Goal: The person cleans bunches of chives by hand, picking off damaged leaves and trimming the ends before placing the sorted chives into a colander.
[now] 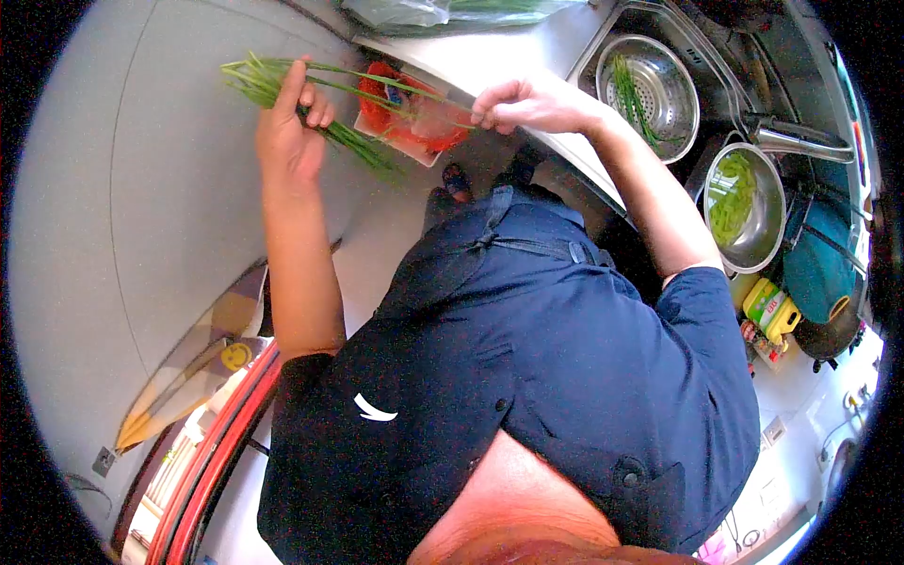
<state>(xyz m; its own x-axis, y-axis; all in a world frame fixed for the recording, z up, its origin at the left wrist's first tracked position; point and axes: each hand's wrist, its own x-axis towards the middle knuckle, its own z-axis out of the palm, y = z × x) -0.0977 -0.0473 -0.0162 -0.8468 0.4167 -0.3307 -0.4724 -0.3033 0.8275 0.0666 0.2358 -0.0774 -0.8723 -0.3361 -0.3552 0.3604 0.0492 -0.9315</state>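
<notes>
My left hand (294,137) is raised at the upper left, its fingers wrapped round a bunch of garlic chives (252,83). Pale stalk ends stick out to the left, and darker green leaves hang down to the right. A few long strands stretch across to my right hand (529,102), whose thumb and fingertips pinch their far ends. Below these strands stands a bin lined with a red plastic bag (379,111). More chives (629,92) lie inside a perforated metal colander (692,118) in the sink, to the right of my right hand.
A metal bowl (774,221) holds pale green cut vegetables (731,200) beside the faucet (800,139). The white counter (527,52) runs along the sink (591,47), with a clear plastic bag (405,14) on it. A yellow bottle (774,313) stands farther right.
</notes>
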